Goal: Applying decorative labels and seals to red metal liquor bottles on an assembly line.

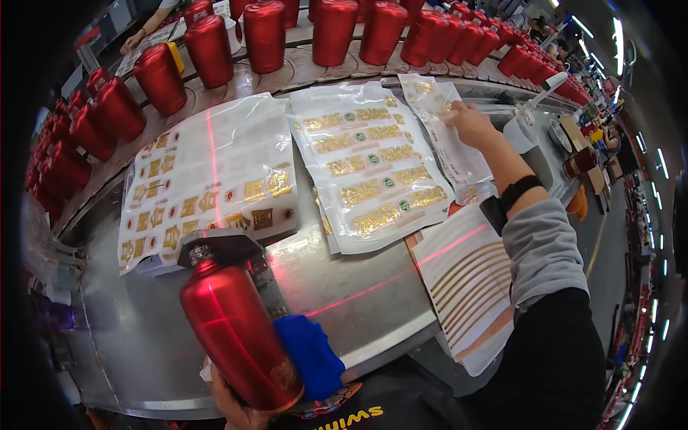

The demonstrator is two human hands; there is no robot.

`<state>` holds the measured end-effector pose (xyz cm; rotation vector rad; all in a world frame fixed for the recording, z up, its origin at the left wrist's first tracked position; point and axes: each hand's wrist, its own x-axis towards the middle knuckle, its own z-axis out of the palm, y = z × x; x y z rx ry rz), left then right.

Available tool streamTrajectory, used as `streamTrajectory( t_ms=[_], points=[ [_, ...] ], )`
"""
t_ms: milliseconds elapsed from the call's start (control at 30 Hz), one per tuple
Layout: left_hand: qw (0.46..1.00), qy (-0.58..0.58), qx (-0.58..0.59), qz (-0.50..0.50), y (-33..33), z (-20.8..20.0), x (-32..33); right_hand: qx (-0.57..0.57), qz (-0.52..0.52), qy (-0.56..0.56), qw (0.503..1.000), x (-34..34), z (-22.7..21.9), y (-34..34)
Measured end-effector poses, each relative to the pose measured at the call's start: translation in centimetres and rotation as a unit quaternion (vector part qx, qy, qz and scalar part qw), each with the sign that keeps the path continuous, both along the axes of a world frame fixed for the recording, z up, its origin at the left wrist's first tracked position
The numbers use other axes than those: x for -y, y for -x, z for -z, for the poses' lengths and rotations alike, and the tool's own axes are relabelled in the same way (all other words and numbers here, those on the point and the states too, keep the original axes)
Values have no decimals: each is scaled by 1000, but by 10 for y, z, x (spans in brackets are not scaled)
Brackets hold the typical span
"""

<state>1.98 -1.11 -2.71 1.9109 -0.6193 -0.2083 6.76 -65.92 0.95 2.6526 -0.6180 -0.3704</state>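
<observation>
My left hand [233, 403] is closed round the base of a shiny red bottle [233, 326], which leans with its neck toward a dark metal rest [221, 245]. A small gold decal shows low on the bottle. A blue cloth [309, 357] lies against the bottle's right side. At the upper right my right hand [473, 125] pinches at a narrow clear sheet of decals [444, 147], its fingertips on the sheet. Left of that lies a sheet of gold and green decals [373, 161], then a larger sheet with gold and red decals [208, 168].
Red bottles [265, 36] stand in a row on a curved conveyor [294, 68] along the far side. A sheet of curved gold strips [473, 287] lies by my right arm. A white tub [519, 132] with a brush stands at right. Another person's hand [132, 41] shows far left.
</observation>
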Motion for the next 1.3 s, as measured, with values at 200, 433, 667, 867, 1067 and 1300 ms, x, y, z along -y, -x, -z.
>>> streamTrajectory(
  t_ms=[200, 433, 667, 867, 1067, 1300],
  points=[
    [1000, -13, 11, -2, 3, 1, -7, 142, -5, -39, 989, 3, 0, 30],
    [1000, -2, 26, 4, 2, 8, -5, 109, 8, -49, 993, 12, -1, 51],
    [995, -38, 92, 8, -1, 8, -9, 325, 250, -232, 882, 63, 29, 43],
    [996, -35, 85, -12, 0, 8, -7, 331, 18, -157, 930, 27, -5, 17],
    [987, -72, 141, -11, -1, 4, -7, 188, -148, -153, 959, -8, 40, -37],
    [974, -88, 208, 25, -6, -19, 21, 244, -199, -155, 936, -79, -35, -11]
  ],
)
